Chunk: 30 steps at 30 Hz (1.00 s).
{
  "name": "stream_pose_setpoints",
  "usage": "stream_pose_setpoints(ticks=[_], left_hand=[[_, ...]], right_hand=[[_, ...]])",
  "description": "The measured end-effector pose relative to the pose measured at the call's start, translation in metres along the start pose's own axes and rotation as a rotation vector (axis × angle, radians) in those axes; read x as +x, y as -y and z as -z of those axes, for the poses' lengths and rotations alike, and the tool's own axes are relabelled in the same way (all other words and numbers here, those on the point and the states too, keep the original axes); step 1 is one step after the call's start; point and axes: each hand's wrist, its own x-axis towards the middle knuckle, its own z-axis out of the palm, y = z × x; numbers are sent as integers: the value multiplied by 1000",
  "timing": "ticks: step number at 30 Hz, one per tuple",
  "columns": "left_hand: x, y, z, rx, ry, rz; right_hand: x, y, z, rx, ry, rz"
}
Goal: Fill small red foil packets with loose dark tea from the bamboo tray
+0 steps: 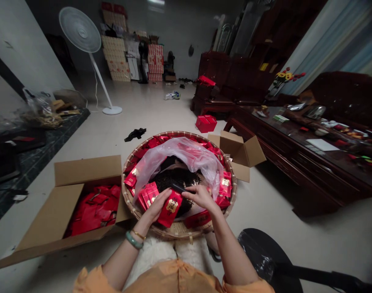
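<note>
My left hand (157,204) grips a red packet (168,213) with gold and black lettering, its top edge tipped toward the dark dried leaves. The fingers of my right hand (201,196) are closed on a black scoop (179,188), whose far end sits at the packet's top. Behind both, dark loose tea leaves (175,178) lie in a clear plastic bag (190,152). A round woven basket (125,194) on my lap holds this bag, ringed by many red packets (224,185). More packets (147,195) stand beside my left hand.
To the left, an open cardboard box (68,203) contains red packets. Another open carton (245,152) is right of the basket, near a long dark wooden table (283,162). A white standing fan (102,77) is farther back. A black round base (256,248) stands at lower right.
</note>
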Motion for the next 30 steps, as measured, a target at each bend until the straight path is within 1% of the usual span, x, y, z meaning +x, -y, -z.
stream_pose_setpoints(ticks=[2, 6, 9, 16, 22, 30], left_hand=[[6, -7, -4, 50, 8, -53], [15, -12, -11, 163, -49, -106], [19, -8, -12, 182, -53, -136], [17, 1, -12, 216, -113, -202], [15, -2, -14, 208, -113, -203], [13, -3, -16, 198, -105, -194]], right_hand=[[-1, 3, -1, 1, 10, -7], [-1, 5, -3, 47, 14, -12], [-1, 2, -4, 53, 16, -24], [2, 0, -14, -58, -18, -28], [2, 2, -18, -71, -52, -37], [0, 1, -18, -65, -51, -45]])
